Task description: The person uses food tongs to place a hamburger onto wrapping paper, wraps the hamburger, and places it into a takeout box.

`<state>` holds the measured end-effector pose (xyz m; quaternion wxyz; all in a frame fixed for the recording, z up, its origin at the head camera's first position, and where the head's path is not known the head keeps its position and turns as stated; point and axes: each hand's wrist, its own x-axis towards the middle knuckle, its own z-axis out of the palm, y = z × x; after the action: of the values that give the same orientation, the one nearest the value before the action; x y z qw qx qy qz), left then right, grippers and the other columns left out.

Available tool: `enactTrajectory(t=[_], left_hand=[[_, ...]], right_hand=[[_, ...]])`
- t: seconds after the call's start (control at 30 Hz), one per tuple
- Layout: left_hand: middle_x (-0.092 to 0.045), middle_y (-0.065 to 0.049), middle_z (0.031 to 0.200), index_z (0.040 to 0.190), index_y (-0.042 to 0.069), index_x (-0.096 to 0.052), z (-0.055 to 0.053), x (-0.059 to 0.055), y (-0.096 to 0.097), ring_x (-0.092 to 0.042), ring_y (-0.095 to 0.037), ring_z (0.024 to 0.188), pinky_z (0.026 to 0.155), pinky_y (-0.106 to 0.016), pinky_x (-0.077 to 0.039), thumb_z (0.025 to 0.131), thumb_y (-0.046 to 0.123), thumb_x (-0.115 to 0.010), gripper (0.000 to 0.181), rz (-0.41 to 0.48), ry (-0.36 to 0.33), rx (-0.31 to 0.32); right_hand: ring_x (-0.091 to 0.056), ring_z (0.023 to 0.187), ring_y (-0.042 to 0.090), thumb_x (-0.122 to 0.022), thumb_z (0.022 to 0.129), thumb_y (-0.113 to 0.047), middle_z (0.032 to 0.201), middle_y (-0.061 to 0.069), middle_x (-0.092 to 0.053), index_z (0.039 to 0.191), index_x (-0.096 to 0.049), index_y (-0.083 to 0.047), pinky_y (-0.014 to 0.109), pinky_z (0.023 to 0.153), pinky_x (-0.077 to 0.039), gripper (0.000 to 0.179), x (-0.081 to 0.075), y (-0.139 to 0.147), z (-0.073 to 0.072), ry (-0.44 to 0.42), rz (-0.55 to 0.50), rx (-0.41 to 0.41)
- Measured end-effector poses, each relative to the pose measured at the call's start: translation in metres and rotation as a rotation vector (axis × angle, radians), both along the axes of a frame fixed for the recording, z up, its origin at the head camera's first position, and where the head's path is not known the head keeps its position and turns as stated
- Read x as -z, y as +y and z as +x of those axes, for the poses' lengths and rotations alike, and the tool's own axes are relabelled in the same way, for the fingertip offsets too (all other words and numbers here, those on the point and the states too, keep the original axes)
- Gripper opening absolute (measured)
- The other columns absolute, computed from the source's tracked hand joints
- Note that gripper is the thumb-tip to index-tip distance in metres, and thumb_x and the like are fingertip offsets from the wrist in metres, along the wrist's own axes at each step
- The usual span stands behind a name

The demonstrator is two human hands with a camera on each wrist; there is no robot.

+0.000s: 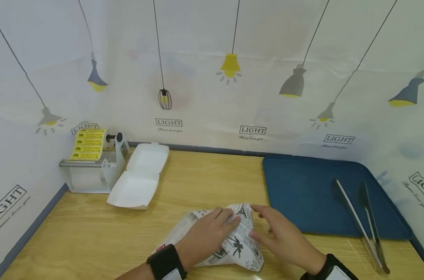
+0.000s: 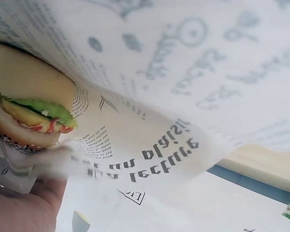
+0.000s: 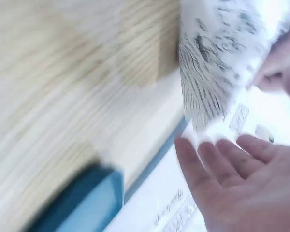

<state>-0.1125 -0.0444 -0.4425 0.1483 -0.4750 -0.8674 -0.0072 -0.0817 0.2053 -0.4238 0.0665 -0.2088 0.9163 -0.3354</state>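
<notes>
Printed wrapping paper [image 1: 241, 245], folded over at its right end, lies in front of me on the table. My left hand [image 1: 208, 233] holds it from above, fingers bent over the fold. Inside the open side of the paper, the left wrist view shows a burger [image 2: 26, 72] with a seeded bun, lettuce and red sauce; from the head view it is hidden. Beside the paper's right end is my right hand [image 1: 285, 237], fingers spread and fingertips close to the paper's edge. The right wrist view shows its palm [image 3: 251, 188] with nothing in it.
A blue tray [image 1: 296, 194] lies at the right, with metal tongs [image 1: 369, 225] lying partly over its front edge. At the back left, an opened white box [image 1: 138, 186] sits beside a dispenser [image 1: 110, 171] with a roll of yellow labels [image 1: 89, 144]. Printed wall sheeting [image 1: 204, 77] encloses the table.
</notes>
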Motion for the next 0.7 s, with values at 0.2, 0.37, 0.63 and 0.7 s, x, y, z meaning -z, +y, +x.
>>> enactTrajectory(t=[0.2,0.37,0.63,0.7], left_hand=[[-0.052,0.003,0.109,0.144,0.012,-0.059,0.000,0.005,-0.005,-0.042,-0.009,0.093,0.083,-0.019,-0.043,0.084,0.033,-0.085,0.069,0.037,-0.091,0.017],[-0.053,0.002,0.123,0.155,0.011,-0.043,-0.004,-0.005,-0.021,-0.047,-0.005,0.102,0.090,-0.016,-0.044,0.083,0.058,-0.076,0.092,0.118,-0.344,0.112],[-0.058,-0.010,0.131,0.146,0.006,-0.051,0.010,-0.016,-0.082,-0.059,-0.022,0.115,0.097,-0.044,-0.052,0.096,0.051,-0.067,0.069,0.340,-0.607,-0.311],[-0.060,-0.009,0.117,0.134,0.000,-0.057,0.018,-0.014,-0.097,-0.059,-0.019,0.101,0.087,-0.042,-0.054,0.098,0.044,-0.067,0.057,0.368,-0.677,-0.437]], right_hand=[[-0.016,0.152,0.044,-0.057,0.102,-0.048,0.166,0.018,-0.022,0.161,-0.022,-0.001,0.065,0.114,-0.025,0.083,0.017,-0.023,-0.010,-0.012,-0.027,-0.102],[-0.019,0.150,0.049,-0.057,0.102,-0.048,0.163,0.021,-0.028,0.158,-0.029,0.001,0.069,0.112,-0.028,0.080,0.022,-0.029,-0.004,0.008,0.025,-0.074],[-0.023,0.149,0.047,-0.060,0.099,-0.052,0.163,0.019,-0.029,0.160,-0.033,-0.009,0.066,0.112,-0.031,0.078,0.014,-0.039,-0.005,0.058,0.154,-0.029],[-0.022,0.149,0.049,-0.062,0.100,-0.047,0.164,0.022,-0.027,0.160,-0.036,-0.017,0.069,0.110,-0.031,0.071,0.013,-0.043,-0.006,0.048,0.153,-0.040]])
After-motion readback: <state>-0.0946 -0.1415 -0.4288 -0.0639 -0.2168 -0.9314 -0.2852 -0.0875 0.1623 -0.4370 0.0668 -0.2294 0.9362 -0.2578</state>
